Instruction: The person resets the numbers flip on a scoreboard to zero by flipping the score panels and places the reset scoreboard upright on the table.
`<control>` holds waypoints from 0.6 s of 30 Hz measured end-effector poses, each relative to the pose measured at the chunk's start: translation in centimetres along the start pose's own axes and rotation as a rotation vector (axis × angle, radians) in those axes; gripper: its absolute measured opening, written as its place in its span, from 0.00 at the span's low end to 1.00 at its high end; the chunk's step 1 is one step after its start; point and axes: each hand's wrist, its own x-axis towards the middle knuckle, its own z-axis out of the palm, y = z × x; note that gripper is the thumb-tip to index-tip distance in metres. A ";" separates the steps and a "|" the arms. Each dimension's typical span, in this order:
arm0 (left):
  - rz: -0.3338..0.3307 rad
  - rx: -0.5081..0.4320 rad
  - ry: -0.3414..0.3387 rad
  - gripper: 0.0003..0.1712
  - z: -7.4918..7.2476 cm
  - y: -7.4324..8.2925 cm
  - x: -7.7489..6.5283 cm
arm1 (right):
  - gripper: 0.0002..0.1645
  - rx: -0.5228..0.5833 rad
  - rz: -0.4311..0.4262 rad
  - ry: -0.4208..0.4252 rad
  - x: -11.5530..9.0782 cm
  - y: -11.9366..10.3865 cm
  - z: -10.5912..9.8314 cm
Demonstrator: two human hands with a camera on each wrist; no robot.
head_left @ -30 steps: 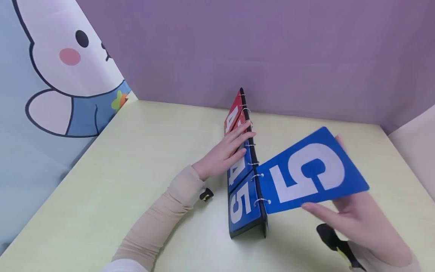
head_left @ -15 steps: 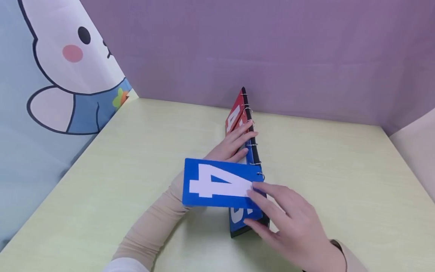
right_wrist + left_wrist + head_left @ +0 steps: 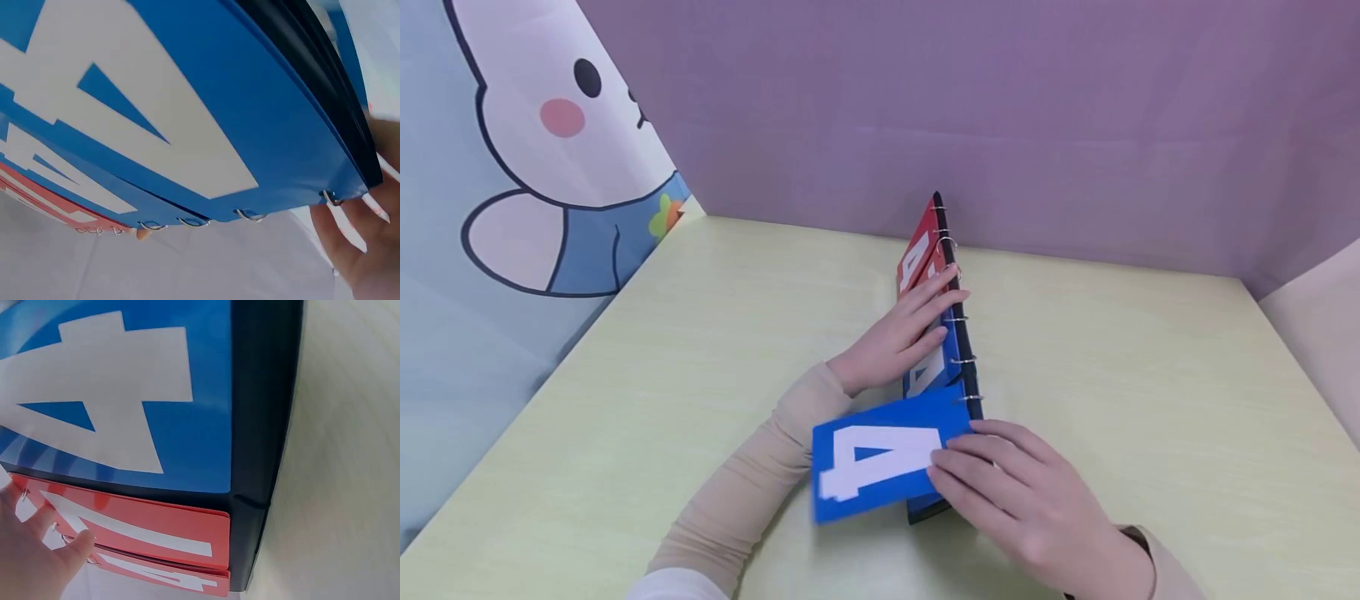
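A tabletop flip scoreboard [image 3: 967,367] stands like a tent, its black ridge running away from me. My left hand [image 3: 891,337] rests across the sloped left face, fingers straight and tips at the ridge; its fingers [image 3: 78,550] appear beside the red cards. At the near end, my right hand [image 3: 1037,500] lays its fingertips on a blue number card [image 3: 880,437] showing a white 4, close to the rings. The card slants out from the face, its free end raised to the left and slightly blurred. It covers most of the lower card beneath.
Another blue 4 card [image 3: 927,372] hangs beside it, partly covered. Red number cards [image 3: 913,258] fill the far end. Metal rings [image 3: 250,215] line the top edge. Behind the pale table [image 3: 1112,333] rises a purple backdrop [image 3: 962,108], with a cartoon panel [image 3: 512,208] at left.
The blue card has flipped over the ridge from right to left, its 4 side now facing up, and dropped lower. My right hand came left with it; my left hand stays put.
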 end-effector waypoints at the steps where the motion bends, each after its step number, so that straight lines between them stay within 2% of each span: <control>1: -0.014 0.002 -0.003 0.31 0.0 0.1 0.0 | 0.25 0.004 -0.013 -0.056 -0.1 0.0 -0.2; 3: -0.015 0.003 -0.004 0.31 -0.1 0.0 0.0 | 0.29 0.006 -0.036 -0.130 -0.2 0.2 -0.4; 8: -0.001 0.013 -0.025 0.30 -0.2 -0.2 0.3 | 0.33 0.022 -0.043 -0.184 -0.5 0.6 -0.5; 13: -0.002 0.010 -0.047 0.29 -0.2 -0.5 0.5 | 0.34 0.042 -0.022 -0.224 -0.7 1.0 -0.3; 18: -0.003 0.005 -0.048 0.28 -0.1 -0.8 0.6 | 0.28 0.047 -0.006 -0.206 -0.8 1.3 0.3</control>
